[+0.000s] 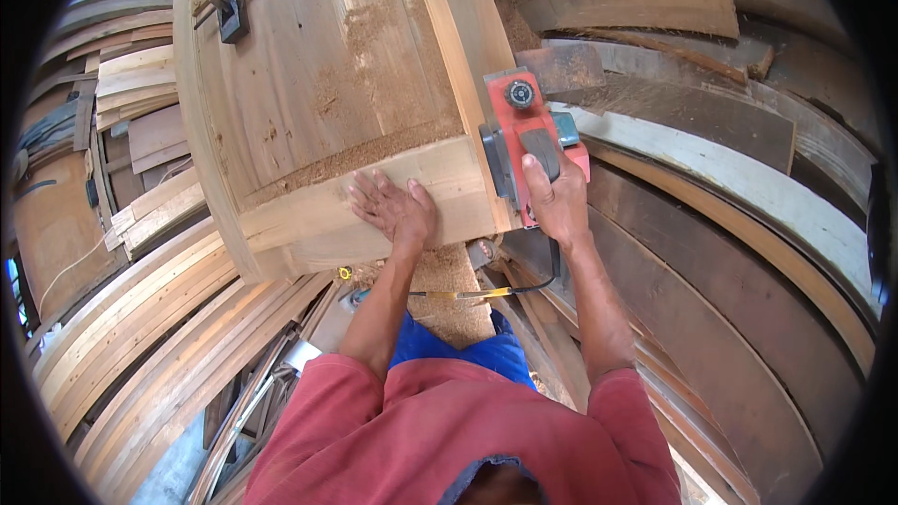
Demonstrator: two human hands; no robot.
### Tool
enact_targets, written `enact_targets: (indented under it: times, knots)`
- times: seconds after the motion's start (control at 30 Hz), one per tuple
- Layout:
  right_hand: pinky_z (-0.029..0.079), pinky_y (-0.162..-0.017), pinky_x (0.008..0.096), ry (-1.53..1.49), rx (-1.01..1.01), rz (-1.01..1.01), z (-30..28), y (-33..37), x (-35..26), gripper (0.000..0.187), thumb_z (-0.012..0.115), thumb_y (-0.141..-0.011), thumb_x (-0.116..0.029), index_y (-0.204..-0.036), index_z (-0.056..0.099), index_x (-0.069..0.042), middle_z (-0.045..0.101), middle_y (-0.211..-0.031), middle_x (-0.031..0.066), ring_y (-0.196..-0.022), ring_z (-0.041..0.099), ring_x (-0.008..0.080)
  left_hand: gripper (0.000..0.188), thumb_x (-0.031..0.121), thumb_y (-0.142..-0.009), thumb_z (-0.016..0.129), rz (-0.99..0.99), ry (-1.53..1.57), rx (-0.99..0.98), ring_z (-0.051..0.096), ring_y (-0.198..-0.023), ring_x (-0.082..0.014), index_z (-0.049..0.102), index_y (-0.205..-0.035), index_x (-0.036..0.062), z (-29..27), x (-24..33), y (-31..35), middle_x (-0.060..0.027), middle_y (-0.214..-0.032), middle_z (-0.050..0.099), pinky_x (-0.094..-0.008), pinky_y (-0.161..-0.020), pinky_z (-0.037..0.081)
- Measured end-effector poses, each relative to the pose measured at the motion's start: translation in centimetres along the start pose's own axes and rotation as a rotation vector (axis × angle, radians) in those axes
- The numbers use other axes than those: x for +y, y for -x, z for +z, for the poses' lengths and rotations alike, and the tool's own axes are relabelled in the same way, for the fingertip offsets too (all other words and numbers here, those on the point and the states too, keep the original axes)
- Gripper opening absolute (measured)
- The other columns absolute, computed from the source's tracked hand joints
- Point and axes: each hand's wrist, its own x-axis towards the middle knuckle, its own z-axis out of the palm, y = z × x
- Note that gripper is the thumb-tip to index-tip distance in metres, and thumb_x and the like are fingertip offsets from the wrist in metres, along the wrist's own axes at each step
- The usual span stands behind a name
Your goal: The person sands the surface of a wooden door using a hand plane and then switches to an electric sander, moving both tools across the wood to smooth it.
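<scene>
A red electric planer (pixel 524 126) rests on the right edge of a wooden panel door (pixel 449 178). My right hand (pixel 559 201) is wrapped round the planer's dark handle, thumb on top. Flat on the door's near rail lies my left hand (pixel 398 210), fingers spread and holding nothing. Sawdust and shavings (pixel 374 145) cover parts of the door's inset panel. Farther off, a small dark hand plane (pixel 228 9) with a crossbar handle sits on the door's left side. The planer's sole is hidden against the wood.
A black cable (pixel 552 271) with a yellow-taped section (pixel 468 295) runs from the planer across in front of my body. Stacked light boards (pixel 140 318) fill the left side. Wide dark planks (pixel 692 290) and a pale board (pixel 692 159) lie on the right.
</scene>
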Motion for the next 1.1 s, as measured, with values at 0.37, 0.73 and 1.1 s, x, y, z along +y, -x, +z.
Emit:
enact_targets:
  times: [0.37, 0.73, 1.1]
  knots:
    - [0.05, -0.063, 0.039, 0.064, 0.08, -0.19, 3.5, -12.9, -4.9, 0.045, 0.063, -0.098, -0.041, -0.091, 0.068, 0.003, 0.059, -0.064, 0.0103, -0.061, 0.06, 0.0206, 0.081, 0.038, -0.096, 0.054, -0.028, -0.017, -0.126, -0.004, -0.156, -0.0526, 0.028, -0.155, -0.0119, -2.0, 1.0, -0.5, -0.0322, -0.169, 0.003, -0.0655, -0.123, -0.006]
    - [0.048, -0.055, 0.0321, -0.038, -0.015, -0.116, 5.7, -26.2, -11.0, 0.058, 0.065, -0.095, -0.056, -0.074, 0.068, -0.002, 0.061, -0.06, 0.0049, -0.054, 0.061, 0.0148, 0.082, 0.041, -0.093, 0.053, -0.034, -0.034, -0.14, -0.003, -0.156, -0.0546, 0.034, -0.153, -0.012, -1.5, 0.7, -0.8, -0.0326, -0.17, 0.004, -0.0665, -0.123, -0.004]
    - [0.041, -0.048, 0.0299, -0.206, -0.202, 0.209, 2.4, -10.1, -7.2, 0.043, 0.056, -0.103, -0.044, -0.083, 0.06, -0.007, 0.056, -0.067, -0.0015, -0.053, 0.053, 0.0102, 0.083, 0.039, -0.094, 0.055, -0.056, -0.004, -0.176, -0.003, -0.157, -0.0509, 0.029, -0.155, -0.0099, -2.3, 0.9, -0.8, -0.0316, -0.17, 0.002, -0.0644, -0.124, -0.005]
